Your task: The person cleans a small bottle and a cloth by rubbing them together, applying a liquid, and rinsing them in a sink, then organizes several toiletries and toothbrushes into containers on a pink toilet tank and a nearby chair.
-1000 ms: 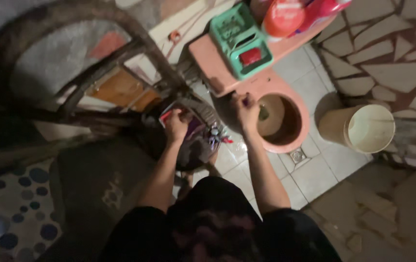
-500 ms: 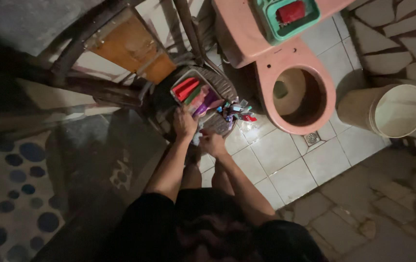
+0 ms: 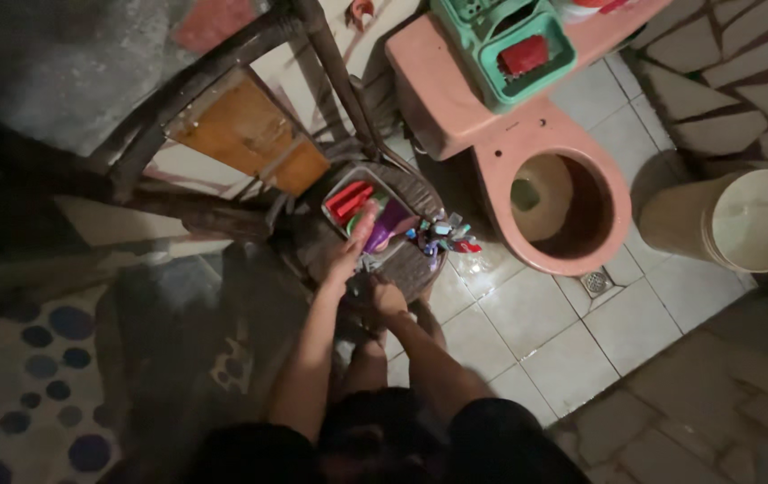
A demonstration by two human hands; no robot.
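My left hand reaches out over the small tray that sits on the dark round stool in front of me. The fingers are stretched out flat and loose, not closed on anything, their tips lying over the purple item in the tray. At about ten o'clock from those fingertips lie the red pieces, packed against the tray's far wall.

My right hand is lower, at about five o'clock from the left one, pressed close to the stool's near edge. It is too dark there for me to tell whether its fingers are curled round something or only resting (the shadow swallows them).

At three o'clock from the tray, on the stool's right edge, a heap of small bright things is bunched together, red, white and blue, too small to make out singly.

Farther out at two o'clock stands the pink toilet, seat up, and on its tank a green plastic basket with a red object in it. A pale bucket stands on the floor tiles at three o'clock, well apart from the stool. At ten o'clock a dark wooden frame leans across, with an orange-brown board behind it.
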